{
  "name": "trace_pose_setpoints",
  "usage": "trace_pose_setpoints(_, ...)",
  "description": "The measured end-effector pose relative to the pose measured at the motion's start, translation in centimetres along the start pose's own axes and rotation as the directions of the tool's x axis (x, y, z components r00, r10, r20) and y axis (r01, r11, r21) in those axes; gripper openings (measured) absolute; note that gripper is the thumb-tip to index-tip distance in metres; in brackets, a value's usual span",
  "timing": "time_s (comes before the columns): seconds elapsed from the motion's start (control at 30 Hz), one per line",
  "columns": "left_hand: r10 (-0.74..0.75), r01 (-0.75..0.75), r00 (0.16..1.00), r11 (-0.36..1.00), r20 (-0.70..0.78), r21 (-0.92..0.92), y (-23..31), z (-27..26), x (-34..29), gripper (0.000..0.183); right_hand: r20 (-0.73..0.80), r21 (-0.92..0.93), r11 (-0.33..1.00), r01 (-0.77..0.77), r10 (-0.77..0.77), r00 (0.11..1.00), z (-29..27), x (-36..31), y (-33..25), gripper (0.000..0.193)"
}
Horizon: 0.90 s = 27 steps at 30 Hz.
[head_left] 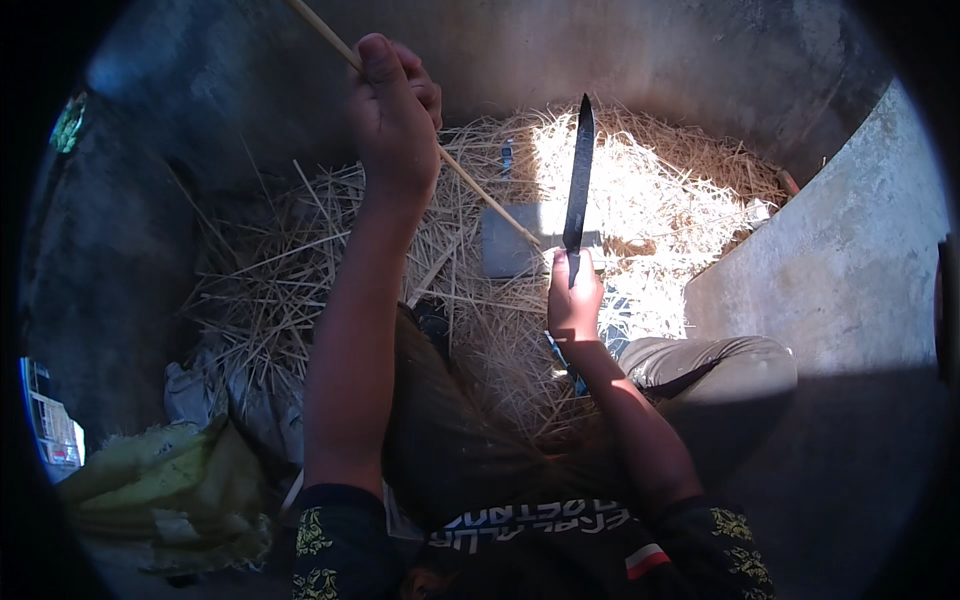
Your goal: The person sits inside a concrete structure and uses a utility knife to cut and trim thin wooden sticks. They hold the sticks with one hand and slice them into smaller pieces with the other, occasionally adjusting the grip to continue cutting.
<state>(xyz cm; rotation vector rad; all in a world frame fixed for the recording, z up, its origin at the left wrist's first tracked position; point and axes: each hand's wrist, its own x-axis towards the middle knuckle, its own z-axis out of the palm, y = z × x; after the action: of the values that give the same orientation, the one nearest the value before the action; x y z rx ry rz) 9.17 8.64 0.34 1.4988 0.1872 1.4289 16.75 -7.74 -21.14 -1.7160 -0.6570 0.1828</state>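
Note:
My left hand (398,110), raised at the upper left of centre, is closed around a thin pale stick (480,192). The stick slants from the top edge down to the right, its lower end close to my right hand (575,295). That hand grips the handle of a knife (580,170) with a long dark blade, which points away from me, tip up. Most of the handle is hidden in my fingers. Behind the stick's lower end lies a grey block (505,245), partly covered by my right hand and the knife.
A thick heap of pale shavings (290,270) spreads around the block, brightly sunlit on the right. Grey concrete walls (820,260) rise at the back and right. A yellow-green sack (180,490) lies at lower left. My legs (700,370) are bent on both sides of the shavings.

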Motion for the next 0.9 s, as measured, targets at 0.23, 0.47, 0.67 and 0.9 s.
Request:
trace_pose_setpoints(0.23, -0.057, 0.058, 0.998, 0.996, 0.014, -0.068, -0.3, 1.1, -0.1, 0.053, 0.193, -0.582, 0.774, -0.25, 0.43, 0.882, 0.2, -1.6, 12.6, 0.046)
trace_pose_setpoints(0.47, -0.081, 0.084, 0.996, 0.994, 0.039, -0.072, 0.5, -0.5, 0.5, 0.058, 0.1, -0.143, 0.977, -0.158, 0.173, 0.98, -1.1, 1.4, 3.2, 0.039)
trace_pose_setpoints(0.67, -0.082, 0.091, 0.994, 0.989, 0.077, -0.119, 0.9, 0.8, 0.2, 0.059, 0.173, -0.172, 0.978, -0.115, 0.145, 0.974, 2.2, -2.2, 7.0, 0.024)
trace_pose_setpoints(0.9, -0.109, 0.116, 0.992, 0.984, 0.058, -0.137, 0.1, 1.8, -0.1, 0.058, 0.186, -0.317, 0.928, -0.196, 0.264, 0.946, 0.7, 0.1, 7.6, 0.036)
